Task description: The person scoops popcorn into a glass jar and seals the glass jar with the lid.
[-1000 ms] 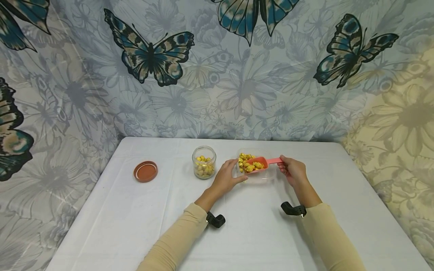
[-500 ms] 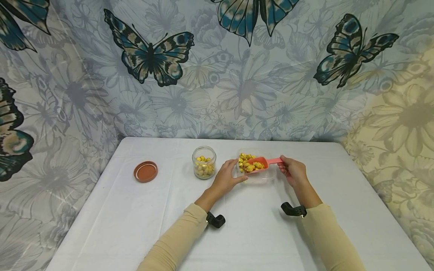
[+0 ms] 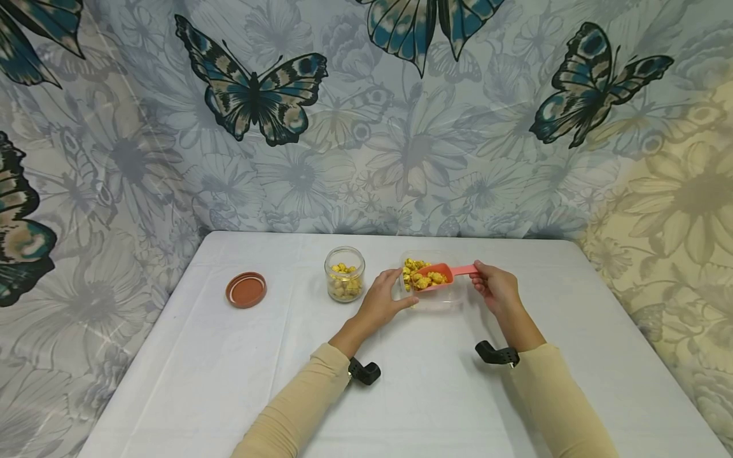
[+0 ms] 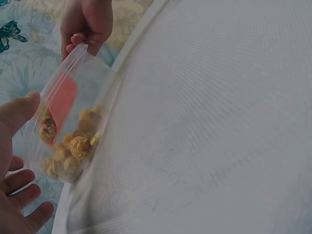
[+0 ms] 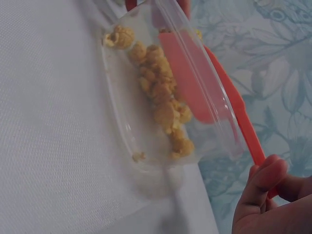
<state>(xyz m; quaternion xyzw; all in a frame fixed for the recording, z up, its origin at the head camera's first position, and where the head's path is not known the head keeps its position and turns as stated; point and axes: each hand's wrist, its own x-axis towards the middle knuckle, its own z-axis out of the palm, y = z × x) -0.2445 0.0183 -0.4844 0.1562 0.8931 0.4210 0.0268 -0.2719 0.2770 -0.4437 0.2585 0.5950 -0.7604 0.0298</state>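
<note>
The tub (image 3: 438, 305), clear and low, stands on the right part of the far half of the white worktop (image 3: 229, 375), with yellow popcorn (image 3: 410, 275) gathered mostly towards its left side. The left hand (image 3: 380, 296) is at the tub's left end, its grip spread wide: the thumb reaches along the near left corner and the fingers lie towards the far side. In the left wrist view the thumb tip is at the rim, and the other fingers stand apart from one another beside the wall. The right hand (image 3: 495, 285), right of the tub, has its grip pinching the end of the handle of a red scoop (image 3: 450, 273) between thumb and fingers. The scoop's bowl is inside the tub, pointing left and carrying popcorn; its handle passes over the right rim. The right wrist view shows more popcorn lying below the bowl, through the clear wall.

Left of the tub, near the left hand but apart from it, an uncovered glass jar (image 3: 345, 259) stands upright, partly filled with popcorn. Farther left lies a round brown lid (image 3: 246, 291). A butterfly-patterned wall (image 3: 412, 152) rises behind the worktop.
</note>
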